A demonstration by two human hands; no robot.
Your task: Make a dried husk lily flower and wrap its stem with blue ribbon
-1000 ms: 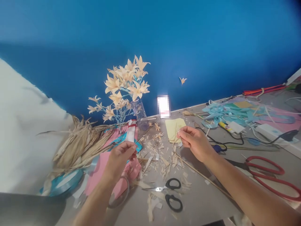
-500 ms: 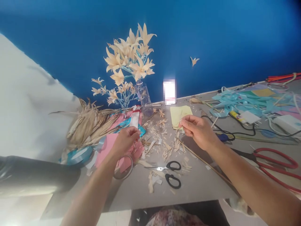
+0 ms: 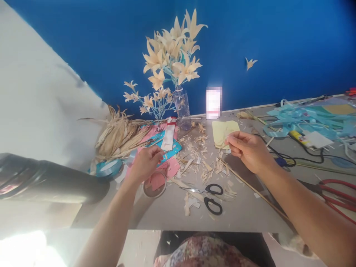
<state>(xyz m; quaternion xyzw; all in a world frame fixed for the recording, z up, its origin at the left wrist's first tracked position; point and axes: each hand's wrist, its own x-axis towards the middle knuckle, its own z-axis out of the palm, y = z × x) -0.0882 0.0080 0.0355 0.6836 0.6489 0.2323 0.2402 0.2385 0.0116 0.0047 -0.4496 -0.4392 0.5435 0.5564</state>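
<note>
My left hand [image 3: 148,162] hovers over pink paper and a roll of tape, its fingers curled together. Whatever it may hold is hidden or too small to make out. My right hand [image 3: 247,150] pinches thumb against forefinger at the lower right corner of a yellow paper square [image 3: 218,129]; a tiny pale bit seems to show at the fingertips, too small to name. Between the hands lie dry husk scraps [image 3: 207,172]. Small scissors [image 3: 213,189] with black handles rest apart nearer me. A white packet [image 3: 168,139] lies just beyond my left hand.
Pale handmade flowers [image 3: 172,48] stand in a clear bottle [image 3: 182,111] against the blue wall. Dried husks [image 3: 114,131] and blue ribbon tape [image 3: 107,167] are at left. Turquoise ribbons [image 3: 297,118] and red-handled shears [image 3: 336,191] lie right. A thin stick [image 3: 253,189] crosses under my right arm.
The view has turned, so the table's things sit further right and higher. My left hand has drawn slightly away from the white packet. My right hand keeps its pinch near the yellow paper.
</note>
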